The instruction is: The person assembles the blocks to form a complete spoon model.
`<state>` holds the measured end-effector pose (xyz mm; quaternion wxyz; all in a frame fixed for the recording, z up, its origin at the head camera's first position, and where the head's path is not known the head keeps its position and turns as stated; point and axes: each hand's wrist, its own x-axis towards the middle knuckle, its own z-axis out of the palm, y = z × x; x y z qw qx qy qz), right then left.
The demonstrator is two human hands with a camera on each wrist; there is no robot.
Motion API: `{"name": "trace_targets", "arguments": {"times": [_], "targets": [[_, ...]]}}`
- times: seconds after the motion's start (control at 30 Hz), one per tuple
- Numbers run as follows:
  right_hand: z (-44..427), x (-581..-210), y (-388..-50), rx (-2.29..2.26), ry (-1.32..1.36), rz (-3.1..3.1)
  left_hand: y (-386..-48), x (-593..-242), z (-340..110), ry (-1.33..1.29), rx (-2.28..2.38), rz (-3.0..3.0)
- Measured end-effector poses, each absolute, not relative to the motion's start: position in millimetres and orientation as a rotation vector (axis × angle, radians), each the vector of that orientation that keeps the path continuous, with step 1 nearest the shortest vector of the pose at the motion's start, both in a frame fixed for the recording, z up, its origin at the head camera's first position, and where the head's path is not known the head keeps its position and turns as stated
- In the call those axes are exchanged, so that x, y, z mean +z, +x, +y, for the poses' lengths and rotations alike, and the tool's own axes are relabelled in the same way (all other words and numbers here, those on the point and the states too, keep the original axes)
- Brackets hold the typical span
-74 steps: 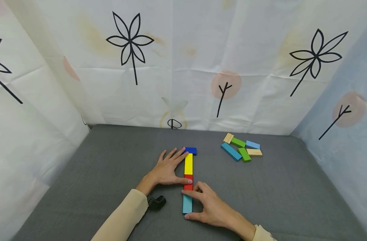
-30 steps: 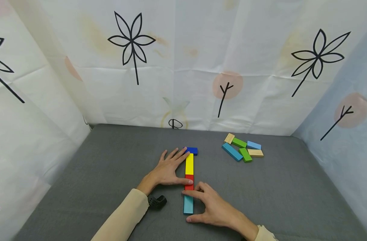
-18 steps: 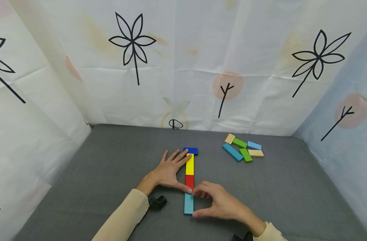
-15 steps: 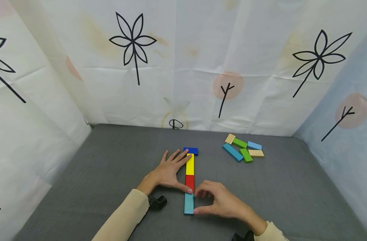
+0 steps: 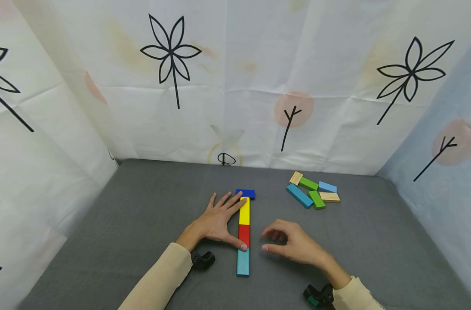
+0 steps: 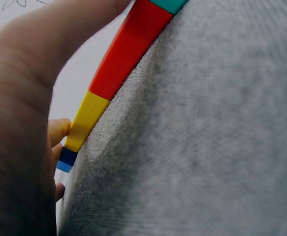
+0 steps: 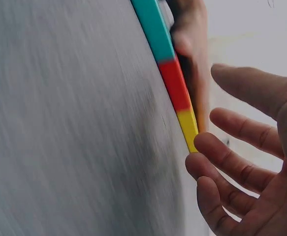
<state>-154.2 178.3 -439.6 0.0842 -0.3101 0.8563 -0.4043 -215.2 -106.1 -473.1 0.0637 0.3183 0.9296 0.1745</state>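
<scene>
Your row of blocks lies flat on the surface (image 5: pixel 161 185), running away from you, roughly in its middle. Nearest you is the teal block (image 5: pixel 243 263); end to end beyond it come the red block (image 5: pixel 244 234) and the yellow block (image 5: pixel 244 214). At the far end the dark blue block (image 5: pixel 249 195) lies crosswise to the others, its right end reaching past the yellow one's edge.

Of your two hands, your left hand (image 5: pixel 215 221) is spread and grips nothing. Its thumb rests across the red block's near end, by the joint with the teal block; its fingertips reach the far part of the yellow block and the dark blue block. Your right hand (image 5: pixel 291 241) is free of any block, fingers loosely bent, thumb and fingertips apart, just to the right of the row and not touching it.

Farther off to the right you have a loose cluster: two wooden blocks (image 5: pixel 329 197), two green blocks (image 5: pixel 316 200), a light blue block (image 5: pixel 327 187) and a longer blue block (image 5: pixel 299 196) set at a slant. A black device sits at each wrist, beside cream sleeves (image 5: pixel 158 275). White cloth (image 5: pixel 250 51) printed with black line flowers stands behind the surface.
</scene>
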Motion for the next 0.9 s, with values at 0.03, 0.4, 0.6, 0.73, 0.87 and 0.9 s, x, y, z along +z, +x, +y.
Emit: {"name": "trace_targets", "arguments": {"times": [0.03,0.4,0.6,0.73,0.87,0.9], "targets": [[183,-439,-157,-1.202,-0.914,2.596,-215,-473,-106,0.962,0.525,2.807],[224,-443,-203,-0.917,-0.482,3.186,-213,-471,-106,0.972,0.55,2.795],[224,-443,-217,-0.81,-0.243,3.206,-214,-471,-106,1.0,0.554,2.798],[223,-444,-224,-0.727,-0.088,3.225,-214,-469,-106,0.982,0.52,2.792],[224,-444,-226,-0.691,-0.026,3.217,-214,-468,-106,0.966,0.507,2.784],[224,-444,-226,-0.694,-0.024,3.212,-213,-468,-106,0.964,0.508,2.783]]}}
